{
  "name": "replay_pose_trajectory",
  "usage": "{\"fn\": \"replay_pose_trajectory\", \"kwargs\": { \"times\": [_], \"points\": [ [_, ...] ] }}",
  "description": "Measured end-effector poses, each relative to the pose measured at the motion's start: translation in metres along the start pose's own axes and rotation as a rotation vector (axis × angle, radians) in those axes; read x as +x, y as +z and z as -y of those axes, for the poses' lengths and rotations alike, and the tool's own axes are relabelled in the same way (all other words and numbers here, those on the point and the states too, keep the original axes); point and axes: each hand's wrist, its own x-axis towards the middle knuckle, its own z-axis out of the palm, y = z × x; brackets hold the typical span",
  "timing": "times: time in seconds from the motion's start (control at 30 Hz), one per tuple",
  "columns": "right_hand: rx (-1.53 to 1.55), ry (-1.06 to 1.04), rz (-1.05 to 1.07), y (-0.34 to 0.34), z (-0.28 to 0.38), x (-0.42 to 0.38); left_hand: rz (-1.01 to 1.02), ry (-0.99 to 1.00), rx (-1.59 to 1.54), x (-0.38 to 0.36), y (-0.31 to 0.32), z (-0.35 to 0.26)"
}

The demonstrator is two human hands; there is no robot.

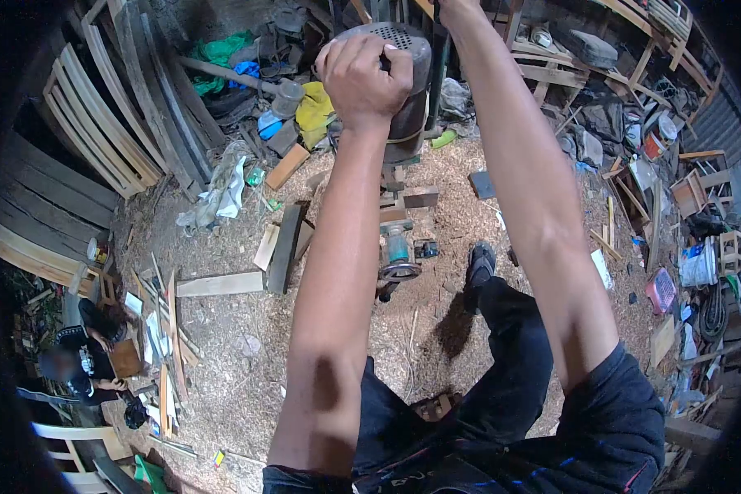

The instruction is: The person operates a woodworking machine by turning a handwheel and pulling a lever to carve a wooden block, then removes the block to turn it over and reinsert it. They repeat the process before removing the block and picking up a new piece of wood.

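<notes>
My left hand (366, 81) is curled over the top of a dark, rounded machine housing (407, 103) with a perforated cap. The fingers bend over its left side, and the thumb points right across the top. At the upper edge of the view, my right hand (459, 6) is mostly cut off, so its fingers are hidden. It is close to a dark upright part of the machine, and I cannot make out its grip. Below the housing, a teal power tool (398, 247) with a round dark end stands on the ground among wood blocks (420, 197).
Wood shavings cover the floor (239, 354). Curved wooden pieces (99, 123) lean at the left, and loose planks (221, 284) lie nearer. A person (82, 362) sits at the lower left with a wooden piece. Scrap and a white bucket (698, 262) crowd the right side.
</notes>
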Motion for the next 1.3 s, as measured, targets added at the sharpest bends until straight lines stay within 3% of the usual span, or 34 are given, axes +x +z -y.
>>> {"fn": "replay_pose_trajectory", "kwargs": {
  "times": [0.3, 1.03, 1.17, 1.3],
  "points": [
    [0.256, -0.034, 0.047, -0.012, -0.001, -0.029, 0.002, 0.012, 0.017, -0.004, -0.001, 0.001],
    [0.268, -0.252, 0.089, -0.064, 0.004, -0.131, 0.011, 0.046, 0.049, -0.019, -0.002, 0.006],
    [0.342, -0.154, 0.091, -0.077, 0.007, -0.162, 0.025, 0.057, 0.017, -0.018, -0.004, 0.003],
    [0.302, -0.166, 0.282, -0.102, -0.013, -0.173, 0.022, 0.076, 0.013, -0.022, -0.003, 0.006]
  ]
}}
